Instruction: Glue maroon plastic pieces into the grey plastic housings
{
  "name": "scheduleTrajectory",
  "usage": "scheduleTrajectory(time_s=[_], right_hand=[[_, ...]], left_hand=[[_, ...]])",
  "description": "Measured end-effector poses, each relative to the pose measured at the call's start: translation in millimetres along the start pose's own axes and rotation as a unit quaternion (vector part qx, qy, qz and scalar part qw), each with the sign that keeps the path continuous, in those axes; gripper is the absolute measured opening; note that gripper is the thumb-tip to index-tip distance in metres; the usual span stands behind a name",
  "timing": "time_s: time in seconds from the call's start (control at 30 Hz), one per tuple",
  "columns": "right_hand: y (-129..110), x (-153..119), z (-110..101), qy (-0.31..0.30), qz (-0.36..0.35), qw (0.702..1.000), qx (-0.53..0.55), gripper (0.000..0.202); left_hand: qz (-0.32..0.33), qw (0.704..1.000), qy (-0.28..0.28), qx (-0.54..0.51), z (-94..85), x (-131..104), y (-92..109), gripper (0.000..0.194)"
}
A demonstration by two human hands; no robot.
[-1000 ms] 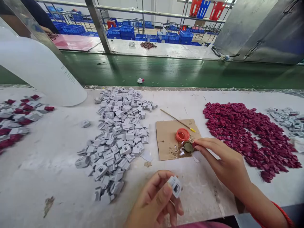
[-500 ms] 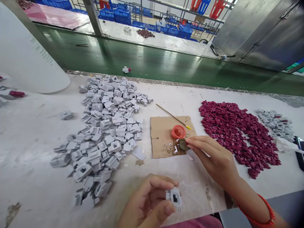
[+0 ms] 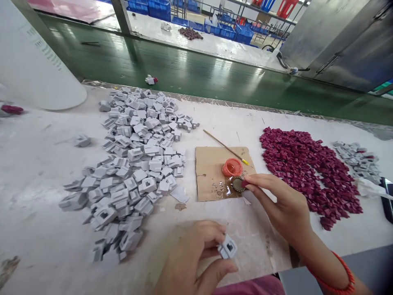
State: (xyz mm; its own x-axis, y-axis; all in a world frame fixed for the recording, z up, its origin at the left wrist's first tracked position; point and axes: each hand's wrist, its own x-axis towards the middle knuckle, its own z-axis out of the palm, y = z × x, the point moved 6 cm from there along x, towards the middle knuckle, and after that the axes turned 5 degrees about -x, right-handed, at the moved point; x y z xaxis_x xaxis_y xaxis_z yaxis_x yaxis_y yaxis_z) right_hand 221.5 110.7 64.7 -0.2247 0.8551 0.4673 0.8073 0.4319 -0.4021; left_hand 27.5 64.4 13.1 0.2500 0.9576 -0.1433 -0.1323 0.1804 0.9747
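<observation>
My left hand (image 3: 201, 256) holds a grey plastic part (image 3: 227, 247) with a dark square opening, near the table's front edge. Between the thumb and finger of my right hand (image 3: 281, 205) is a small maroon piece (image 3: 245, 184), at the right rim of a bottle cap (image 3: 237, 184). That cap sits on a wet patch of a brown cardboard piece (image 3: 205, 164). Just behind it stands a small red cup (image 3: 232, 167). A thin stick with a yellow band (image 3: 225, 146) lies across the cardboard's back edge.
Grey parts (image 3: 138, 164) are heaped on the left, maroon pieces (image 3: 288, 151) on the right. Beyond the maroon heap lie more grey parts (image 3: 357, 159). A green conveyor belt (image 3: 196, 69) runs behind the table, carrying one grey and maroon part (image 3: 151, 80).
The grey part has turned and shifted slightly in my left hand. A maroon piece now shows in my right fingertips. On the belt, the lone part appears farther left.
</observation>
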Motion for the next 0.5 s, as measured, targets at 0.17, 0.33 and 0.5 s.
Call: scheduleTrajectory(time_s=[0.17,0.33,0.5], right_hand=[[-7.3,-13.7,-6.3,0.037,0.097,0.989,0.108,0.026],[-30.8,-37.1,-0.2,0.017,0.128,0.973,0.192,0.025],[-42.8,-52.9,11.8,-0.03,0.097,0.973,0.206,0.029]], left_hand=[[0.188,0.952,-0.045,0.238,2.6,0.6,9.3,0.028],[0.226,0.917,-0.023,0.327,0.6,-4.8,8.2,0.023],[0.221,0.917,-0.028,0.33,-0.6,-6.5,8.4,0.023]])
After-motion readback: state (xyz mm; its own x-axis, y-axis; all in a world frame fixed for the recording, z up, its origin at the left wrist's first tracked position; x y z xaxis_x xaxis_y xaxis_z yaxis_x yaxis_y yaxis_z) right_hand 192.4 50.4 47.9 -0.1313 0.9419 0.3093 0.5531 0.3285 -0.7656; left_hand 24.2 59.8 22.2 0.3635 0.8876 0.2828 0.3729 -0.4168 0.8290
